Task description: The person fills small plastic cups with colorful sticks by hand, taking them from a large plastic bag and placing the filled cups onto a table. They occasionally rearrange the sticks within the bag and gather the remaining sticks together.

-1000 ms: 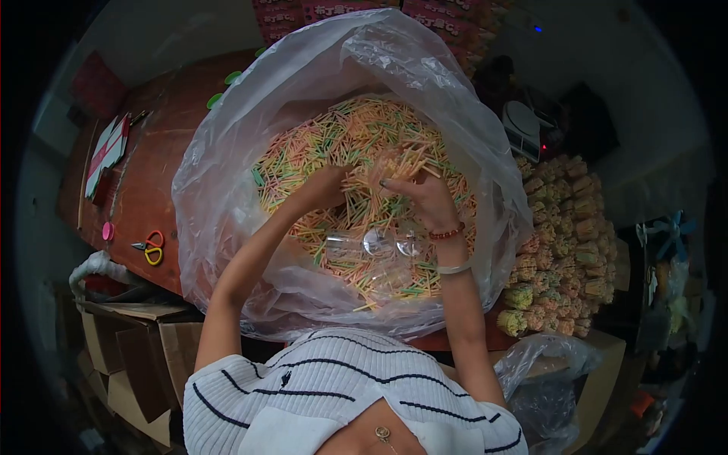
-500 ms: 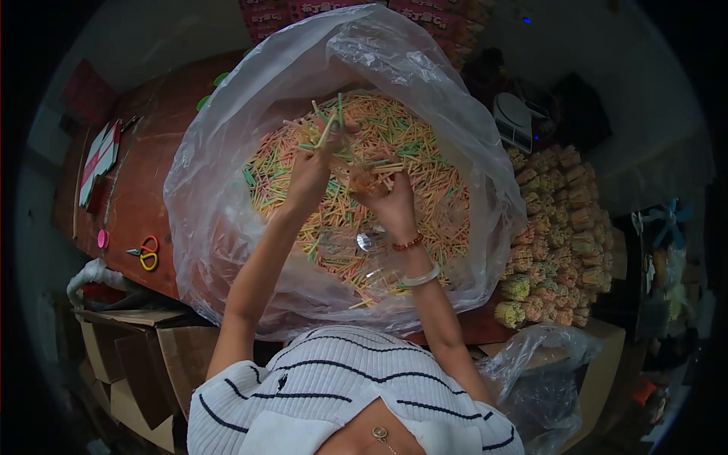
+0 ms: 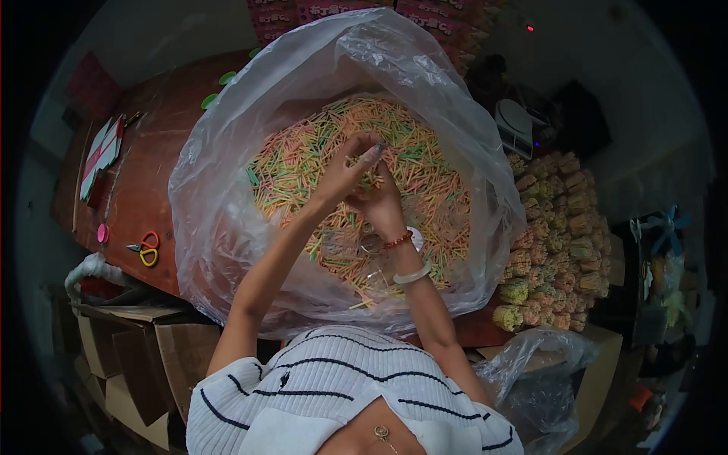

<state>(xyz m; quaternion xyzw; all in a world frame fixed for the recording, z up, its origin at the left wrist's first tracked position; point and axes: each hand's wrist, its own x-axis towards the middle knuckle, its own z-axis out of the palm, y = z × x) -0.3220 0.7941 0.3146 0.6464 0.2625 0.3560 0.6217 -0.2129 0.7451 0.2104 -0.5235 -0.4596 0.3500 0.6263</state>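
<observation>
A big clear plastic bag (image 3: 220,197) stands open, filled with short thin pastel sticks (image 3: 288,167) in orange, yellow, pink and green. Over the heap my two hands meet. My left hand (image 3: 345,171) is closed, its fingers curled and thumb pressed in over a small bunch of sticks. Below and beside it, my right hand (image 3: 379,203) is cupped round the same bunch; a clear container about the bunch is hard to make out. Under my right forearm, clear plastic containers (image 3: 377,274) lie on the sticks, by a round white shiny disc (image 3: 415,239).
Yellow-and-orange scissors (image 3: 149,249) and a pink cap (image 3: 102,233) lie on the brown table (image 3: 144,197) at left. Many stacked stick bundles (image 3: 557,243) stand at right, below a white scale (image 3: 514,121). Cardboard boxes (image 3: 186,353) and a crumpled clear bag (image 3: 538,371) are near me.
Both hands have drawn together over the heap. The long sticks that stood up from my left hand no longer show. My right hand has turned inward, moving slightly left.
</observation>
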